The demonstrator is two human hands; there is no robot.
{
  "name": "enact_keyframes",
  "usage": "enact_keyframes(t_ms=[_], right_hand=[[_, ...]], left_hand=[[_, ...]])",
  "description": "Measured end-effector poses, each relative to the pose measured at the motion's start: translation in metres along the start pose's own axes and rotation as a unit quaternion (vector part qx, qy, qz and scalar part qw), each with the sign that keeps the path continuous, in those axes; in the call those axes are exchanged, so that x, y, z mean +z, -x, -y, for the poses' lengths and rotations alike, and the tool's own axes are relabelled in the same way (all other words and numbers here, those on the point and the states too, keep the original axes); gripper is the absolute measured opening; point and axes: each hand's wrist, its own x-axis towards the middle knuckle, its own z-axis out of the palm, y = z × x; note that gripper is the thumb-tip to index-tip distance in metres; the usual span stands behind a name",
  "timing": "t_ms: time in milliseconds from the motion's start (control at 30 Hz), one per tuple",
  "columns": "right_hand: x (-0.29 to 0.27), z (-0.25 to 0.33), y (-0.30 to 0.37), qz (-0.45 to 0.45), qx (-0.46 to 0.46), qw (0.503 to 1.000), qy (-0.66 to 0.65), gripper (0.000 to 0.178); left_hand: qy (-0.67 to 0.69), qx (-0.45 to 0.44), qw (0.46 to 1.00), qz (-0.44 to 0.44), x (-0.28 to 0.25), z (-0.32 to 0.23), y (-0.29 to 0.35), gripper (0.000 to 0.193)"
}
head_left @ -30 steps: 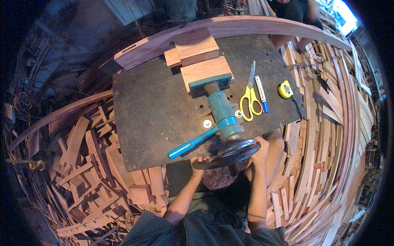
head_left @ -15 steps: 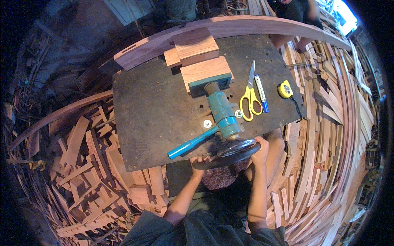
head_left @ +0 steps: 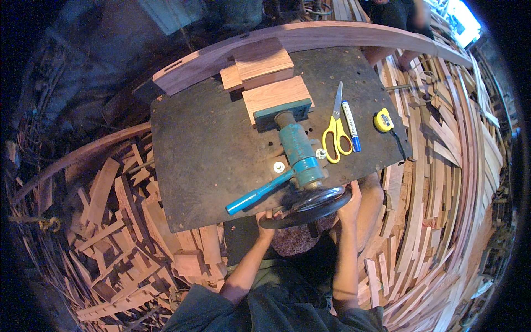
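The left hand (head_left: pixel 266 226) and right hand (head_left: pixel 349 206) clamp their fingers on opposite sides of the black handwheel (head_left: pixel 303 218) at the table's (head_left: pixel 199 160) near edge, likely for balanced leverage; a wooden block (head_left: pixel 276 96) presumably pads the teal vise (head_left: pixel 297 145).

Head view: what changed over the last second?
The right hand shifted slightly at the right side of the black handwheel, its fingers posed a little differently; direction too slight to call. No visible new hold or release. Unchanged: left hand at the rim's left side, teal vise, scissors, marker, tape measure.
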Motion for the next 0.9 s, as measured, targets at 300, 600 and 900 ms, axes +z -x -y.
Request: enact_keyframes(t_ms=[300, 600, 900], right_hand=[[-0.014, -0.03, 0.002, 0.079, 0.012, 0.991, 0.109, 0.019], [-0.014, -0.032, 0.001, 0.075, -0.001, 0.988, 0.132, 0.026], [-0.019, -0.048, 0.002, 0.119, 0.057, 0.985, 0.112, 0.005]], left_hand=[[0.155, -0.12, 0.98, -0.031, 0.005, -0.007, 0.001, 0.042], [0.109, -0.113, 0.987, 0.016, -0.001, -0.011, -0.001, 0.039], [0.042, -0.1, 0.993, 0.039, -0.005, -0.018, -0.002, 0.036]])
